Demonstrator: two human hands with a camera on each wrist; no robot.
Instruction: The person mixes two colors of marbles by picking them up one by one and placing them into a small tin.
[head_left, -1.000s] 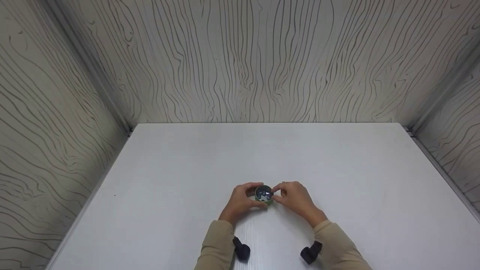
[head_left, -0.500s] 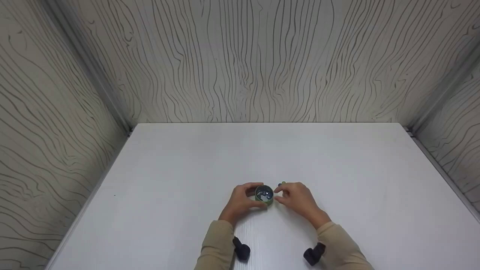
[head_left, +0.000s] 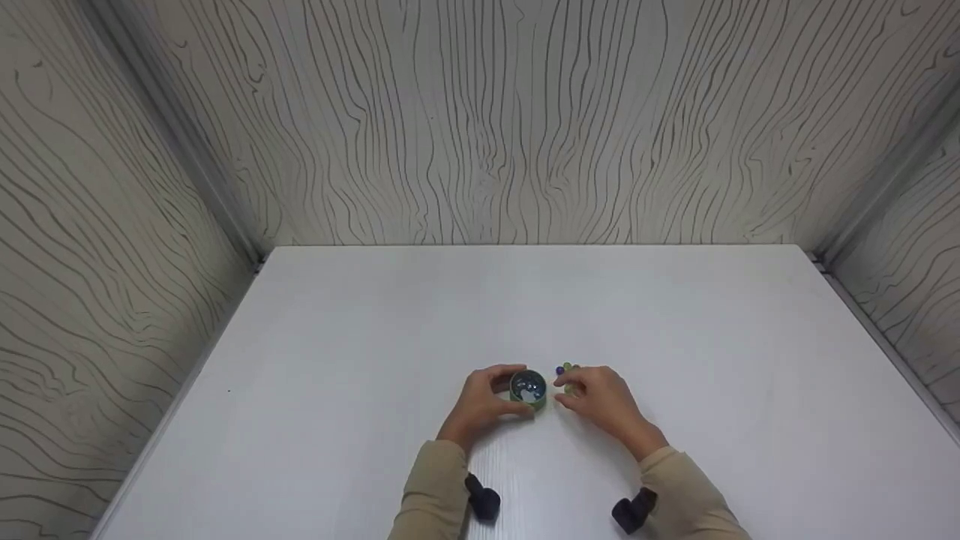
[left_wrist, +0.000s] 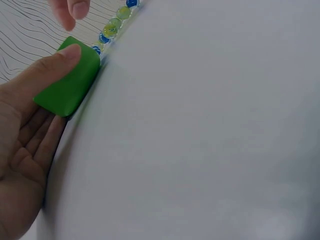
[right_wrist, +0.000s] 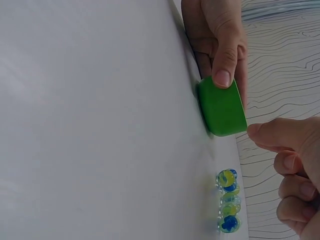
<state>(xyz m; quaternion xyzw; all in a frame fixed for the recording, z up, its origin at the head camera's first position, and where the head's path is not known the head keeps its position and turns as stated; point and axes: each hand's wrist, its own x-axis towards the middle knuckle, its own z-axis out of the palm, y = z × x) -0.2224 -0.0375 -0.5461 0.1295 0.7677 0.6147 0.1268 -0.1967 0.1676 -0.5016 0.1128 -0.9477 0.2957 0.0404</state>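
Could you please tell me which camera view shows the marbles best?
The right wrist view: the marbles appear close up, fully in frame. The left wrist view crops one at the top; the head view shows them small, partly covered by the right hand.

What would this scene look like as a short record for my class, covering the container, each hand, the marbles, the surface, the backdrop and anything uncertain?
Container: green cup, upright, open at the top
Held by: left hand, thumb on the near side, fingers on the far side
Other hand: right hand, thumb and index finger apart, nothing visible between them
Marbles: clear marbles with blue and yellow colouring, right of the cup, apart from it
Surface: white tabletop
Backdrop: wood-grain patterned panel
Uncertain: cup's contents; exact marble count
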